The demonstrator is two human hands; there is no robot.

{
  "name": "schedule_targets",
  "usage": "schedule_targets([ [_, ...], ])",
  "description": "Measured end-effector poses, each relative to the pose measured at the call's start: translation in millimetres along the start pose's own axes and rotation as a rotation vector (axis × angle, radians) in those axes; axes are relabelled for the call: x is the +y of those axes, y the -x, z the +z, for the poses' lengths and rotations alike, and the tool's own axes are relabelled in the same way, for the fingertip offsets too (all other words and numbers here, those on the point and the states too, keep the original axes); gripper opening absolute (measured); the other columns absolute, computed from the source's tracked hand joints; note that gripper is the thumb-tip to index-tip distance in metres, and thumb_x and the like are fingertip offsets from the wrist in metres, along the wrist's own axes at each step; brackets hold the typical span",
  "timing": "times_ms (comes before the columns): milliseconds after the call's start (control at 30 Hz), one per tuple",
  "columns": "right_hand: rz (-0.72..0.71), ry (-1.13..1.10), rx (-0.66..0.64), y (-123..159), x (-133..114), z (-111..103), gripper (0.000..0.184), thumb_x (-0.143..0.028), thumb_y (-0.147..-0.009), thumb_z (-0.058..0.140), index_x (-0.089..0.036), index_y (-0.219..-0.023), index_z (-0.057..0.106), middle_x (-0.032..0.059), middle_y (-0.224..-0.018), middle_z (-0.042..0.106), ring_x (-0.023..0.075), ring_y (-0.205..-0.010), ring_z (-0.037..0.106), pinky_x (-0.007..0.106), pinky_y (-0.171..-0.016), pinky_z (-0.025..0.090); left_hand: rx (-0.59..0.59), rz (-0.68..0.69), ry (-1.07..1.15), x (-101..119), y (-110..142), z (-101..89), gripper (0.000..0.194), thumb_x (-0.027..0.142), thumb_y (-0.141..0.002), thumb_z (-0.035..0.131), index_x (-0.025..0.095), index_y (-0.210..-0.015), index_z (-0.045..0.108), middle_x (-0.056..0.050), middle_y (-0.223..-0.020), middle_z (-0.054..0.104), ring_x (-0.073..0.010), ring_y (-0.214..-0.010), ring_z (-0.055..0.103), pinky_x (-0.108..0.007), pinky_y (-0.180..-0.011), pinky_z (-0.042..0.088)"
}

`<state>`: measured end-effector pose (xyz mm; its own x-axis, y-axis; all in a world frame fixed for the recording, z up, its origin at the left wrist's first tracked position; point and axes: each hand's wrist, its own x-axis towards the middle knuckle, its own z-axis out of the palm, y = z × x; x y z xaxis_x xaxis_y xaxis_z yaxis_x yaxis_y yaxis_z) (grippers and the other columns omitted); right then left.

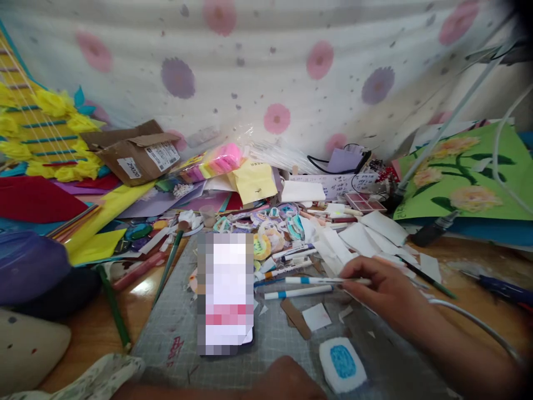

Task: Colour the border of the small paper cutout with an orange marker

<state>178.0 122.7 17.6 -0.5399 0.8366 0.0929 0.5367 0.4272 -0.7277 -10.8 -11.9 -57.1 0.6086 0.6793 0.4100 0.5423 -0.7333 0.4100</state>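
Observation:
Held between the fingertips of my right hand (370,283) is a white marker with a light blue band (305,280), lying nearly level above the cutting mat. Just below it, a second white marker with a blue band (297,292) lies on the mat. My left hand (285,380) shows only in part at the bottom edge; its fingers are hidden. To its right rests a white rounded square piece with a blue coloured patch (343,361). A phone with a blurred-out screen (229,294) lies left of the markers.
A grey cutting mat (166,333) covers the table's middle. Behind are several markers, paper scraps (362,239) and small pastel cut-outs (270,236). A cardboard box (133,153) stands back left, a green flower picture (466,172) at right. A white cable (470,316) runs by my right arm.

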Motion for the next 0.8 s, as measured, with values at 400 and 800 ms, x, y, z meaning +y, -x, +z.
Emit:
schedule_targets([
  [400,-0.371,0.545,-0.241,-72.5,-27.4,24.4,0.016,-0.012,-0.081,0.053,-0.019,-0.074,0.066,0.0074,-0.081,0.065,0.0225,-0.083,0.057,0.033,-0.074,0.042,-0.159,0.047,-0.170,-8.5,-5.2,31.9,0.052,0.023,-0.078,0.067,0.015,-0.037,0.036,0.006,-0.038,0.050,-0.0028,-0.030,0.033,-0.020,-0.030,0.019],
  [800,-0.290,0.647,-0.266,-63.6,-31.2,15.9,0.014,-0.008,-0.071,0.058,-0.018,-0.078,0.066,0.0095,-0.089,0.065,0.0250,-0.089,0.057,0.034,-0.077,0.043,-0.153,0.017,-0.139,3.9,-17.7,10.6,0.011,0.031,-0.072,0.072,0.025,-0.072,0.062,0.007,-0.040,0.052,-0.0099,-0.034,0.043,-0.025,-0.029,0.010],
])
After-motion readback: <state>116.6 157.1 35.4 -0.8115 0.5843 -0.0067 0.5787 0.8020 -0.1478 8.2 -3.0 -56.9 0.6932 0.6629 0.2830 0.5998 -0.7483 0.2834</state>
